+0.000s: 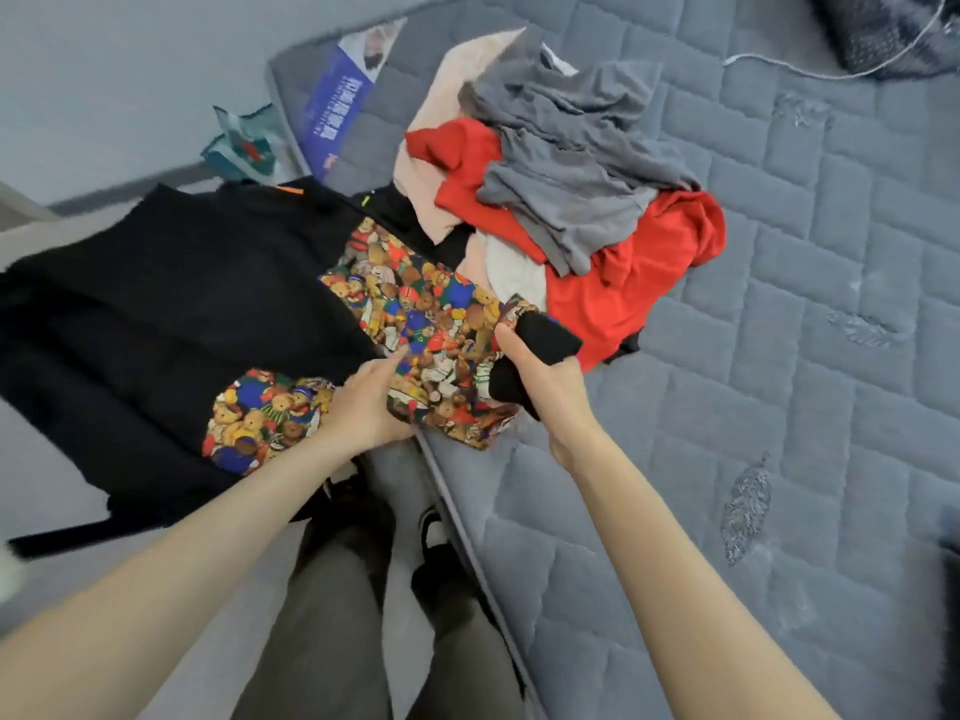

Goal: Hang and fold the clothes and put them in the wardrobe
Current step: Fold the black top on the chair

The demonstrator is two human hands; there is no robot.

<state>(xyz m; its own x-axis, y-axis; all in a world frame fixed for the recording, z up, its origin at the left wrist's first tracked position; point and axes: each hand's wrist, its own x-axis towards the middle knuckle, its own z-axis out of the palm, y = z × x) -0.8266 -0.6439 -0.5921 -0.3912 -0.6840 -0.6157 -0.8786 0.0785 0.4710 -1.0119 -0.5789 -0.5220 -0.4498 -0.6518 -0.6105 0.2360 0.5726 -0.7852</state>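
I hold up a black top (pixel 171 314) with teddy-bear print sleeves (pixel 426 324) over the mattress edge. My left hand (pixel 369 402) holds the printed sleeve from underneath, index finger stretched along the cloth. My right hand (pixel 540 387) grips the sleeve's black cuff (pixel 545 335). Beyond them lies a pile of clothes: a grey garment (pixel 566 163) on top, a red one (pixel 639 272) below it, and pale pink cloth (pixel 447 122) at the back. No wardrobe or hanger is in view.
The grey quilted mattress (pixel 779 356) fills the right side. A blue printed package (pixel 337 101) and a teal packet (pixel 244 148) lie at its far corner. A dark knit item (pixel 883 28) with a white cord sits top right. My legs stand beside the bed.
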